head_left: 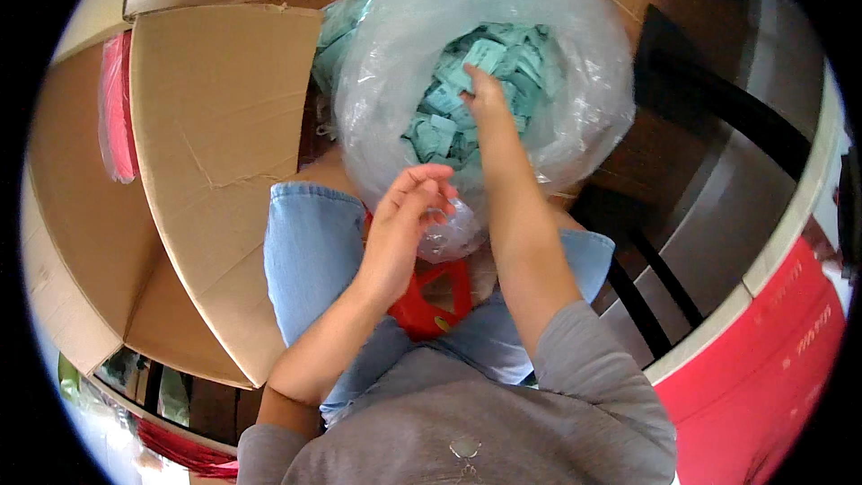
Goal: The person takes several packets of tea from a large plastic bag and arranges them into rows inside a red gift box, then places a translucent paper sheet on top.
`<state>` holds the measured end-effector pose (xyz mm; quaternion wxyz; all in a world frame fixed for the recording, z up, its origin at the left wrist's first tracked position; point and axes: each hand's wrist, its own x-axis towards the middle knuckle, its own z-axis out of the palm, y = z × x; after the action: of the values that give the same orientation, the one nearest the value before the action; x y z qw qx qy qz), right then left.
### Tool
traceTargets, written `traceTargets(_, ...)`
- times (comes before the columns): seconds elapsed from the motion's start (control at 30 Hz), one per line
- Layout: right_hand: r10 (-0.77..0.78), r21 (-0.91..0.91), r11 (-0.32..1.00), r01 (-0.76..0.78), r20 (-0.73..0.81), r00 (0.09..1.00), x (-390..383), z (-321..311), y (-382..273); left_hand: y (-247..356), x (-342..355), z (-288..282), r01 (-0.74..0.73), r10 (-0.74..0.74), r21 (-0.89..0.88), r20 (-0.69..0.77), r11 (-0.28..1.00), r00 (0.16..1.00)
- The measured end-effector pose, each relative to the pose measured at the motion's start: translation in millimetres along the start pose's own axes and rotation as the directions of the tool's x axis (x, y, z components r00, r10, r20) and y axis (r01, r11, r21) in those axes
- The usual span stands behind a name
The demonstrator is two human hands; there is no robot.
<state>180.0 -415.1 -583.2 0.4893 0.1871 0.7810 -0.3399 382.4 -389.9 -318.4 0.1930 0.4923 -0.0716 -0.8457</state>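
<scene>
A big clear plastic bag (593, 81) stands open in front of me, filled with pale green packets (440, 130). My right hand (486, 94) reaches down into it from above. Its thumb and forefinger are apart, and the fingertips are at the edge of one pale green packet (486, 55); the other fingers are partly hidden. My left hand (415, 200) hovers over the bag's near edge, above a gathered fold of plastic, with its fingers loosely curled, apart and holding nothing.
A large open cardboard box (220, 153) stands at my left, with a red plastic-wrapped item (119, 108) inside. Between my legs is a red plastic piece (429, 310). Black metal legs (637, 305) and a red-sided surface (754, 377) are at the right.
</scene>
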Motion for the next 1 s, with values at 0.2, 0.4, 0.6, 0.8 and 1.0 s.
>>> traceTargets(0.2,-0.296,0.418,0.901,0.116,0.398,0.869,-147.9,-96.2,25.1,-18.3,-9.0,5.5,-0.217,0.237,0.163,-0.115,0.962,0.965)
traceTargets(0.4,-0.399,0.567,0.819,0.081,0.463,0.791,-331.6,-165.7,66.5,-63.5,-44.6,27.8,-0.367,0.163,0.361,0.485,0.857,0.859)
traceTargets(0.6,-0.587,0.317,0.803,0.505,0.27,0.763,-391.7,-245.0,125.2,-106.0,-113.9,50.4,-0.35,0.033,0.382,0.635,0.855,0.772)
traceTargets(0.8,-0.615,0.339,0.762,0.552,0.108,0.781,-447.3,-299.2,154.5,-118.5,-152.4,55.0,-0.078,-0.307,0.531,0.598,0.844,0.74)
traceTargets(1.0,-0.67,0.097,0.741,0.665,0.182,0.72,-470.9,-317.3,189.3,-145.5,-224.0,77.5,-0.481,-0.26,0.667,0.701,0.569,0.664)
